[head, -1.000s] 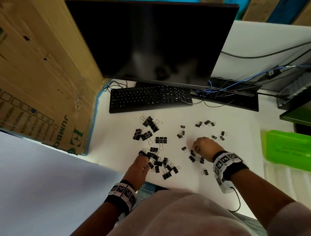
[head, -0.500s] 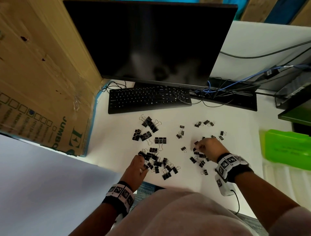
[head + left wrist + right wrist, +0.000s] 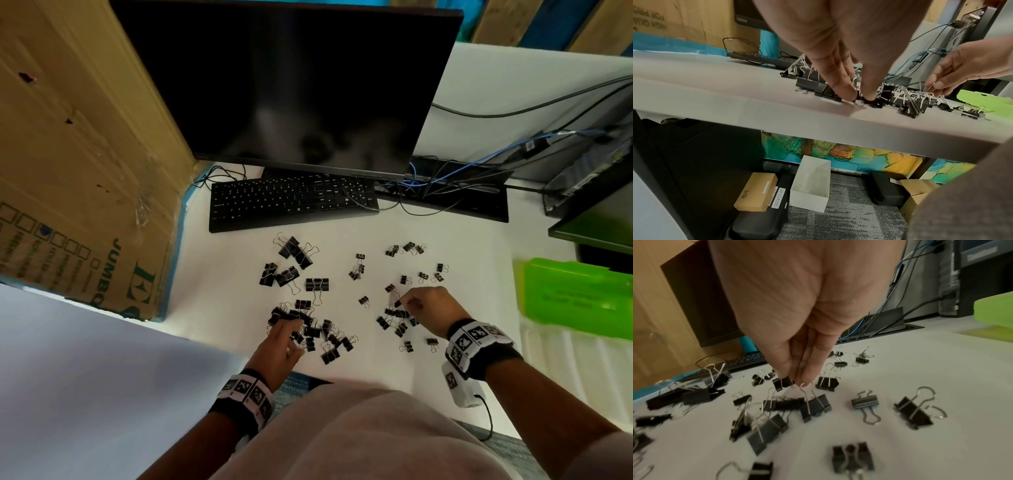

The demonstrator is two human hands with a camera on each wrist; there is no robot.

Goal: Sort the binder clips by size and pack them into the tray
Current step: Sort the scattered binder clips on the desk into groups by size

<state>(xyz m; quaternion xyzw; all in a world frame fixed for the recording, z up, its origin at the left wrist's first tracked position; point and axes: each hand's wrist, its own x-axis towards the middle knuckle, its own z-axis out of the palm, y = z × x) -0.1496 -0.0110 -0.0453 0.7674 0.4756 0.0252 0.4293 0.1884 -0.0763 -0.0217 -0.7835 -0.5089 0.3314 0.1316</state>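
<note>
Black binder clips lie sorted into loose groups on the white desk [image 3: 462, 246]: large clips [image 3: 291, 260] at the back left, a medium pile [image 3: 318, 332] near me, small clips [image 3: 394, 318] to the right. My left hand [image 3: 291, 337] lies with straight fingers on the medium pile, and its fingertips [image 3: 846, 95] press clips against the desk. My right hand [image 3: 406, 303] pinches a small clip [image 3: 783, 383] by its wire handle, just above the small cluster. A green tray case [image 3: 575, 294] sits at the right edge.
A black keyboard [image 3: 291, 202] and a dark monitor [image 3: 291, 85] stand behind the clips. To the left leans a cardboard box [image 3: 78, 154], and cables [image 3: 445, 185] run behind on the right. A pale board [image 3: 85, 394] covers the near left.
My left hand's fingers have straightened from a curl onto the medium pile. My right hand has shifted slightly right, with small clips gathered beneath it.
</note>
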